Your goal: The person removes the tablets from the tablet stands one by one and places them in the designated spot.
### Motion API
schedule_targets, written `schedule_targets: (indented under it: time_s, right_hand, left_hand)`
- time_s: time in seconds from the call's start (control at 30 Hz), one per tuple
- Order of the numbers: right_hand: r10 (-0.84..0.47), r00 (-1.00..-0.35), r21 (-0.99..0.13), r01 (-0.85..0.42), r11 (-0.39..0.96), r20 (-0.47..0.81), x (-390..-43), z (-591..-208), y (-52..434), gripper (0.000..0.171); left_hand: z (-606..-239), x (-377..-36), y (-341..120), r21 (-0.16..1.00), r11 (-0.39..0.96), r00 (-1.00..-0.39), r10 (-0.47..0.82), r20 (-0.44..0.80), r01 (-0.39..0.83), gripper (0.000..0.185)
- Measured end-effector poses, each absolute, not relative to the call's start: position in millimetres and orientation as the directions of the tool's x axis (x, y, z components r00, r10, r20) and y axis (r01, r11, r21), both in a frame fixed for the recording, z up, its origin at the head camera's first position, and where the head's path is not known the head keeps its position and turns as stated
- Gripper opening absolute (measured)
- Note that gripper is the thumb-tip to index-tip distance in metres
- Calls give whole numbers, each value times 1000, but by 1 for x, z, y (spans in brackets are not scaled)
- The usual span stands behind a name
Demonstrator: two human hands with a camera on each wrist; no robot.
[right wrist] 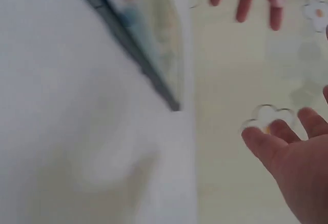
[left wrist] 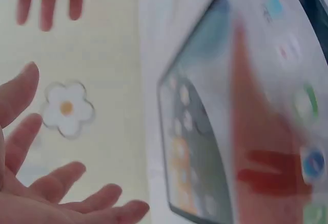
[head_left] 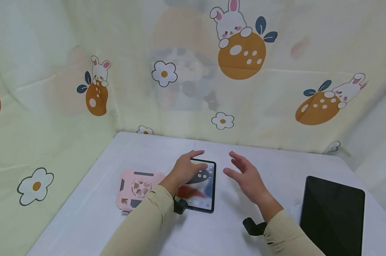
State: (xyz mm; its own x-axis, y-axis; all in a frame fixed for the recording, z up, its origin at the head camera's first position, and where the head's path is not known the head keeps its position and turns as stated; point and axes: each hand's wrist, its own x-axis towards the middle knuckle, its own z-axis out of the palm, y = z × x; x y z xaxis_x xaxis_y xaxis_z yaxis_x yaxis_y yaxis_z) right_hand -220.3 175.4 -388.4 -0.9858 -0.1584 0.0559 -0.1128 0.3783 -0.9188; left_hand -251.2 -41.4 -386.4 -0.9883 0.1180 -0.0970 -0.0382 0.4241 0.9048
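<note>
Dial: head view, 12 = far edge of white tbl (head_left: 218,234).
Lit tablet (head_left: 200,190): nr mid-tbl, lying on cloth, scrn up w/ icons (head_left: 199,176).
L hand (head_left: 184,169): over tablet's 11–12 o'clock end, fingers spread, nothing gripped; L wrist view shows gap to scrn.
R hand (head_left: 248,177): off tablet's 2–3 o'clock side, fingers apart & a bit bent, holding nothing.
Pink case (head_left: 141,187): tablet's 9 o'clock, just beside, partly behind L sleeve (head_left: 141,224).
Dark tablet (head_left: 332,213): 3–4 o'clock of lit one, well apart, scrn blank.
Risk, stray tap: L fingertips low over icons; a careless dip could prob. open an app.
Risk, slip: tablet looks thin & smooth; lifting by one side only could tip it or slide it on cloth.
Risk, snag: L wrist cam (head_left: 180,206) nr tablet's 7 o'clock corner; dropping wrist might catch edge or scratch glass.
Risk, knock: R sleeve (head_left: 285,231) nr dark tablet; wide swing twd 4 o'clock could bump it.
</note>
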Motion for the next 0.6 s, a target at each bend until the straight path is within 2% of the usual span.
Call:
schedule_targets:
  time_s: [0.17, 0.3, 0.4, 0.5, 0.6]
  right_hand:
    - [-233, -963, -931, -203, 303, 134, -186, -364, 204, 68]
    - [-308, -914, -945, -309, 105, 265, -162, -361, 242, 63]
    - [-325, -879, -933, -360, -28, 349, -145, -363, 278, 65]
    - [-232, -906, -932, -362, -14, 355, -128, -367, 313, 64]
    - [-47, -944, -941, -331, 73, 328, -116, -373, 343, 60]
  left_hand:
    - [-371, -234, -24, 938, 332, -973, 161, -165, -104, 56]
    - [-364, -219, -8, 959, 256, -954, 234, -185, -123, 55]
    - [-363, -213, 5, 975, 218, -944, 310, -112, -44, 50]
    - [-366, -210, 20, 983, 179, -934, 356, -37, 29, 45]
    - [-372, -209, 35, 987, 145, -918, 397, 7, 70, 42]
